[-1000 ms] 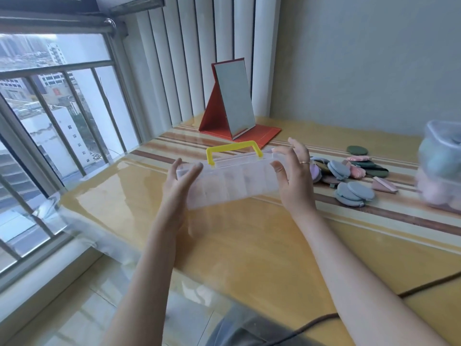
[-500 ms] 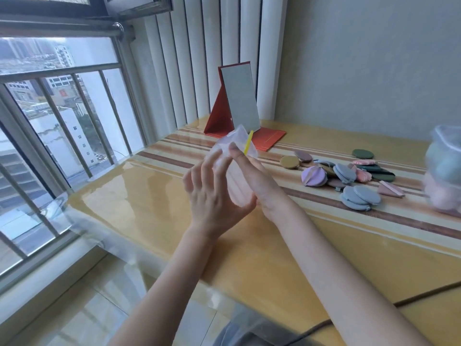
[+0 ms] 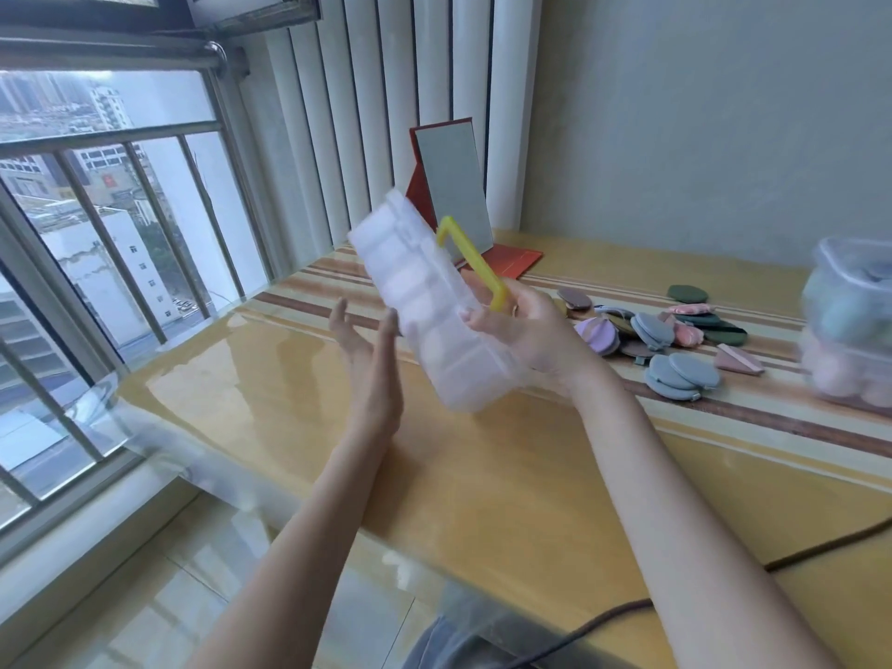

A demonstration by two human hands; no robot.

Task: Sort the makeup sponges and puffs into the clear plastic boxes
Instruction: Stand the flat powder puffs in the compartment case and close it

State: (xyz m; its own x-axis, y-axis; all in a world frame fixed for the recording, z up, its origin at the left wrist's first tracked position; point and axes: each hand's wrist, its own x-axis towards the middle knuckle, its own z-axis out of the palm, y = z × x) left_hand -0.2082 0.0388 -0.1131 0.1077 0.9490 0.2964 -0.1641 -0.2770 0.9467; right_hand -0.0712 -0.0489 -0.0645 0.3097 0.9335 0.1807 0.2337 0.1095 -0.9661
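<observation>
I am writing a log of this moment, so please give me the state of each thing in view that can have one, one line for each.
Compartment box: lifted off the table, tilted, lid seems closed, compartments look empty.
Yellow handle: folded out from the box.
Right hand: grips the box.
Left hand: open, beside the box.
Makeup puffs: loose pile on the table, unsorted.
Stacked clear tubs: sponges inside.
Folding mirror: propped open.

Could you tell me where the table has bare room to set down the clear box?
Bare tabletop lies between the near edge and the brown stripe, below the clear box held by the right hand. It is crowded rightwards: the puff pile and the stacked containers.
</observation>
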